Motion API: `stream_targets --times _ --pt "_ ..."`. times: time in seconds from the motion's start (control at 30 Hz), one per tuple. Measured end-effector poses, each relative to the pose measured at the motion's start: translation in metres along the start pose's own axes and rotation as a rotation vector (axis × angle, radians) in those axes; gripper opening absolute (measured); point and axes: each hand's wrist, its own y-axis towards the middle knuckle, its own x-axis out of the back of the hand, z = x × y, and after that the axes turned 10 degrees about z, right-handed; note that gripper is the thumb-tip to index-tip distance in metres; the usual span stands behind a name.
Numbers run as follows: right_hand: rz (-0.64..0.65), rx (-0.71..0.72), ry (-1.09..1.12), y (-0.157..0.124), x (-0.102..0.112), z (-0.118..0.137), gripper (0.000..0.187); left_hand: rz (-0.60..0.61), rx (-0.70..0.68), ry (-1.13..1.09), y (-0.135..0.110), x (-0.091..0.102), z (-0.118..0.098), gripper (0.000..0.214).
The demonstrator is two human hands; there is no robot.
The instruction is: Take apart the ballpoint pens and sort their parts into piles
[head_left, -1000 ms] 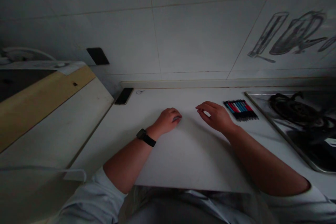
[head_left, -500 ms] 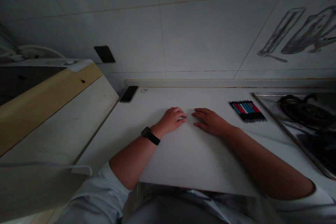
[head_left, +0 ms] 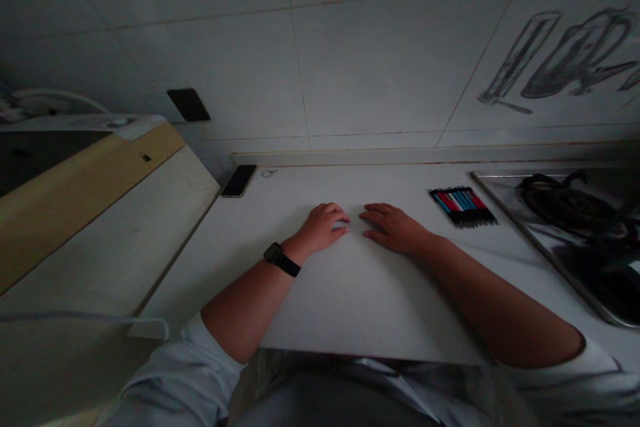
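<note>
My left hand point(head_left: 323, 227) rests on the white countertop point(head_left: 360, 307), fingers loosely curved, thumb apart from them, holding nothing. A black watch point(head_left: 283, 259) is on that wrist. Facing it across a small gap, my right hand point(head_left: 393, 227) lies palm down with fingers stretched out and nothing in it. To its right, a row of pens point(head_left: 463, 207) with red, blue and white parts and black ends lies side by side on the counter. Neither hand touches the pens.
A gas stove point(head_left: 545, 223) is set into the counter at the right. At the back left lie a phone point(head_left: 239, 181) and a small ring-shaped item point(head_left: 269, 173). A white cabinet-like panel point(head_left: 125, 233) with a tan edge borders the left side. A tiled wall point(head_left: 370, 73) stands behind.
The view has shifted slightly, so most things sit a little further left in the picture. Both hands keep nearly the same pose on the counter.
</note>
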Motion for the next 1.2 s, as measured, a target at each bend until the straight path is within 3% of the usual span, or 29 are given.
stream_targets --times 1.2 --pt "0.013 -0.018 -0.006 0.0011 0.0021 0.0026 0.054 0.003 -0.001 0.017 0.0000 -0.0031 0.0028 0.021"
